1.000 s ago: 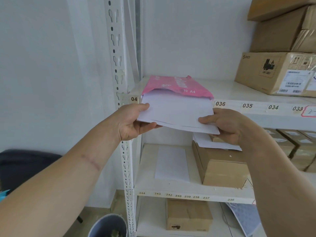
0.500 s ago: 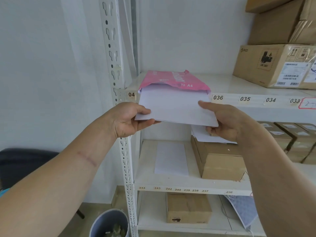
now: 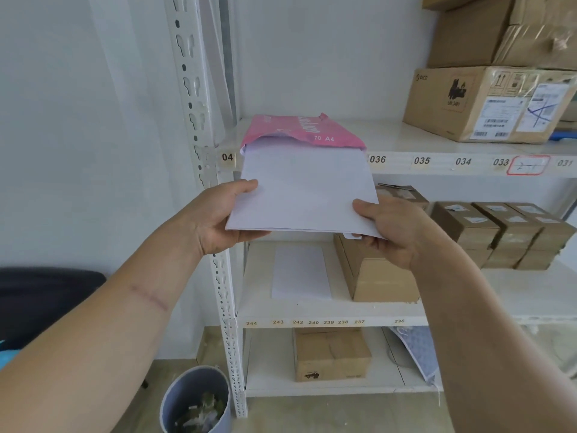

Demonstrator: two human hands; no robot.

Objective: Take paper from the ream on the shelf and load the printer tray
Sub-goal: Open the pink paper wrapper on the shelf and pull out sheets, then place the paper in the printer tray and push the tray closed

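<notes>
Pink ream wrapper (image 3: 301,131), paper (image 3: 307,192) protruding, both hands gripping

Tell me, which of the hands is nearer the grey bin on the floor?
Left. The left hand is above the bin; the right hand is farther right.

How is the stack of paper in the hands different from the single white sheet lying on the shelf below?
The paper stack is held at its near corners by the left hand and right hand, while the lone sheet lies flat and untouched on the lower shelf. The paper stack's far end is still inside the pink wrapper; the lone sheet lies bare beside a cardboard box. Both are plain white.
</notes>
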